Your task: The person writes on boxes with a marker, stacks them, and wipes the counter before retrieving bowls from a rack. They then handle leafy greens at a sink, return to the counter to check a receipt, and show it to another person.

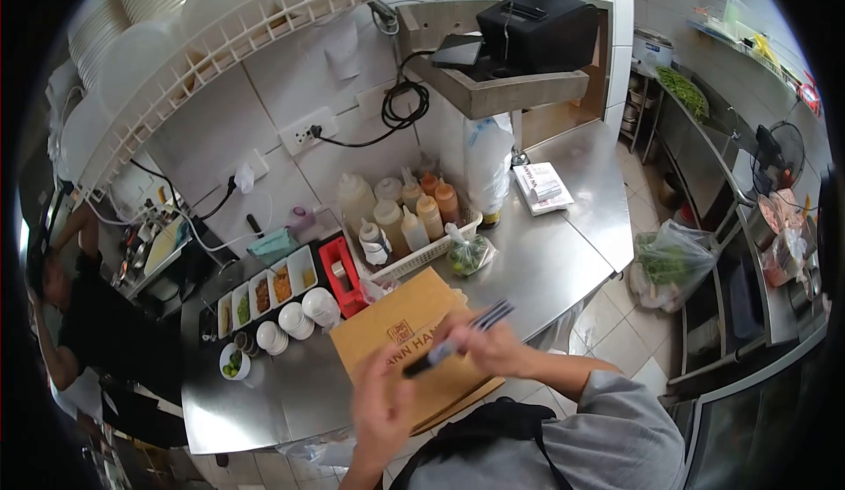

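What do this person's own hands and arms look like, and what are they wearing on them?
Both the left hand and the right hand are ungloved. A loose grey short sleeve covers the right upper arm, leaving the forearm bare; no left sleeve shows. Motion blur hides any rings.
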